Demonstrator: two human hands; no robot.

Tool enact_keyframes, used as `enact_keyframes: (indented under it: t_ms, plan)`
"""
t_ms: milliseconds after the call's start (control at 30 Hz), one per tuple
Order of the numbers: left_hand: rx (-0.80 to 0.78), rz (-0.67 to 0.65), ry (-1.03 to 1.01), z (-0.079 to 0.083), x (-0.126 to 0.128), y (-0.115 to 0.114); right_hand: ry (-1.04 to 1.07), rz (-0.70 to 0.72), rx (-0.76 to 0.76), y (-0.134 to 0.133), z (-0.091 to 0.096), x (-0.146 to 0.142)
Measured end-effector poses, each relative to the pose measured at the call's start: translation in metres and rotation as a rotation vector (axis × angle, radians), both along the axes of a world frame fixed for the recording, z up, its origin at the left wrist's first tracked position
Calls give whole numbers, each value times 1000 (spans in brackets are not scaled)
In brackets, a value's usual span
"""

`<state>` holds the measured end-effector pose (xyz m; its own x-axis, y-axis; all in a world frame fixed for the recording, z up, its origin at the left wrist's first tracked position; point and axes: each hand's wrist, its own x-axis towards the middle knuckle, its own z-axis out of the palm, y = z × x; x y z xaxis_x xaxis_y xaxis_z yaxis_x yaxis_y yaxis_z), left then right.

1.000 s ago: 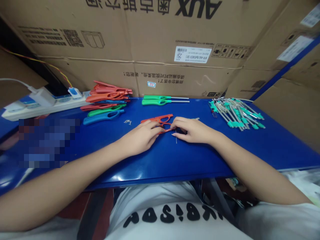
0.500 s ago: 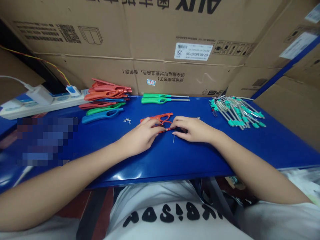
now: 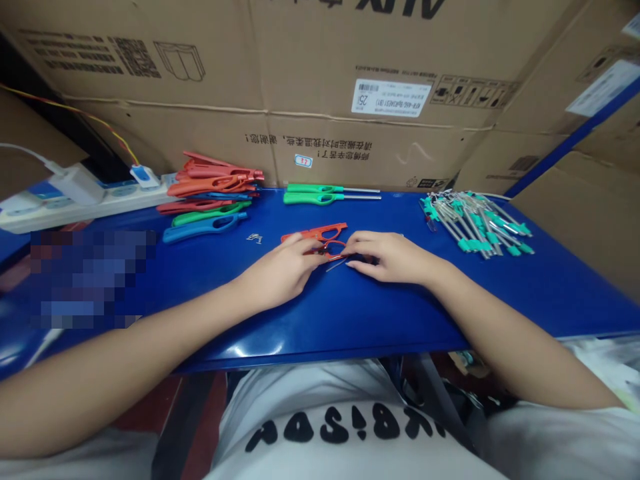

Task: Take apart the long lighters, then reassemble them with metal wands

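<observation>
Near the middle of the blue table, my left hand has its fingers closed on a red lighter handle shell with a looped trigger opening. Part of that shell is hidden under the fingers. My right hand is pinched at the shell's right end. A thin grey rod slants out from between its thumb and fingers, lying below the shell. What else the right palm may cover is hidden. Just behind both hands rests another red handle shell.
Red, green and blue handle shells are piled at the left by a white power strip. Two green lighters lie at the back. Metal tubes with teal ends are heaped at right. Small metal pieces lie left. Cardboard stands behind.
The thin rod has swung from pointing towards me to slanting left under the red shell. Both hands have stayed nearly in place.
</observation>
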<state>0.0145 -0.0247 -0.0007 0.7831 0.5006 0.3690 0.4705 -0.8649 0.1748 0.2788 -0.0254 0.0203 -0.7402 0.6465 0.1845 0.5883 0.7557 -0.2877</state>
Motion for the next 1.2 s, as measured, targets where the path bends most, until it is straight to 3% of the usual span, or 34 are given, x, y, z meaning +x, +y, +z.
enact_keyframes:
  t_ms: [400, 567, 633, 800, 933, 1067, 1200]
  plan:
    - [15, -1, 51, 1, 0, 0, -28, -15, 28, -4, 3, -2]
    - [-28, -8, 12, 1, 0, 2, 93, -4, 20, 7, 1, 7]
    - [-47, -5, 18, 1, -1, 3, 118, -136, 89, 16, 1, 19]
    - [-64, -19, -30, -3, -4, 8, -6, -761, 274, 41, 7, 65]
    - [-39, -44, -44, -7, -4, 11, -146, -1136, 207, 53, 11, 107]
    - [-6, -48, -46, -7, -4, 12, -272, -1280, 42, 62, 5, 140]
    - [-31, -65, -54, -4, -5, 12, -312, -1274, 40, 68, -5, 154]
